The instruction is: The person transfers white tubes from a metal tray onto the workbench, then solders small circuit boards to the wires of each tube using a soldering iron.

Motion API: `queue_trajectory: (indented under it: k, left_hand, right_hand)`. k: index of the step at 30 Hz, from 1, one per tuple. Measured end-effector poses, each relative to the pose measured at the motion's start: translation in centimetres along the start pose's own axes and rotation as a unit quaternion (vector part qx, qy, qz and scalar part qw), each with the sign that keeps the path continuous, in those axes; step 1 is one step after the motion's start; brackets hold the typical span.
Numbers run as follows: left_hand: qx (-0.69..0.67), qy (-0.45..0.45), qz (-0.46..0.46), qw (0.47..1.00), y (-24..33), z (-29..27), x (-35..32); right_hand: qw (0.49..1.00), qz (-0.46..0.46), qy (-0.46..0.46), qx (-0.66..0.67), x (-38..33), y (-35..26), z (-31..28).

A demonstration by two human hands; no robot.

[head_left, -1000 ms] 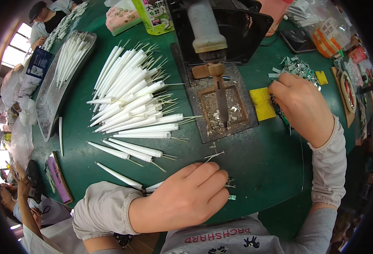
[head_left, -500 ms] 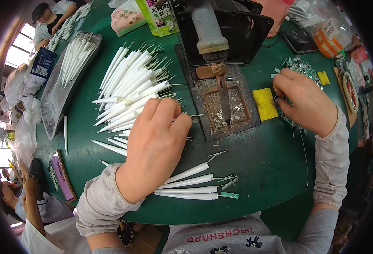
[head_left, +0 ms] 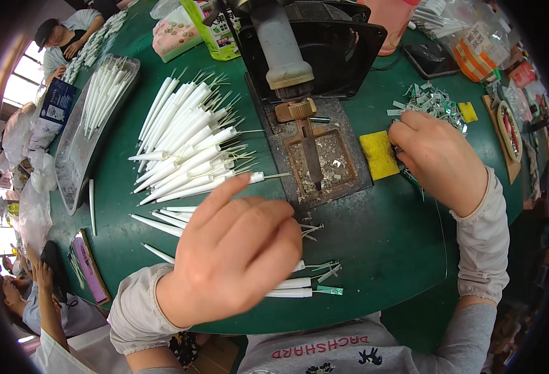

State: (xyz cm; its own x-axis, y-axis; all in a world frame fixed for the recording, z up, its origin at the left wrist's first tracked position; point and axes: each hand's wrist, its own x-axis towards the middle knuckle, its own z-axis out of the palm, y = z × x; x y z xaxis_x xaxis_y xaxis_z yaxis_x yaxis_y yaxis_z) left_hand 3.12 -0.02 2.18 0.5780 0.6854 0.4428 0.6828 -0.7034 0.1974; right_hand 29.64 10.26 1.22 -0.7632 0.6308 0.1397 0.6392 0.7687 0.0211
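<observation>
The left hand (head_left: 234, 252) hovers over the green table (head_left: 380, 249), back of the hand toward the camera, index finger stretched out toward a white tube with wire leads (head_left: 224, 182) at the near edge of the large pile of white tubes (head_left: 181, 140). The fingertip lies just at that tube; whether it touches cannot be told. The other fingers are curled under the palm, and nothing can be made out inside them, so whether this hand holds anything cannot be determined. A few finished tubes (head_left: 299, 287) lie on the table just beneath and to the right of the hand, partly covered by it; one ends in a small green tab. The right hand (head_left: 436, 156) rests well apart, at the heap of small metal pieces (head_left: 433, 103), fingers bent down and drawn together at the heap's near edge. Its fingertips are hidden behind the knuckles, so a held piece cannot be confirmed. A yellow sponge (head_left: 378, 154) lies just beside this hand, against the metal work plate (head_left: 324, 165), on which a thin iron tip (head_left: 310, 149) points toward the person. The machine above the plate is cut off by the upper edge. A tray of more white tubes (head_left: 94, 124) stands to the far left, bent by the lens.
</observation>
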Motion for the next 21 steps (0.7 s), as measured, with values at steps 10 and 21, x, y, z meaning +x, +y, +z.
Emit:
queue_trajectory:
  k: [10, 21]
  left_hand:
    - [0.014, 0.055, 0.050, 0.997, 1.5, 0.3, -1.0]
    - [-0.277, -0.050, -0.192, 0.940, 0.4, 0.5, -1.0]
  right_hand:
    - [0.997, 0.005, -0.014, -0.078, 0.1, -0.4, 0.6]
    - [1.000, 0.016, 0.004, -0.004, 0.3, 0.9, 0.4]
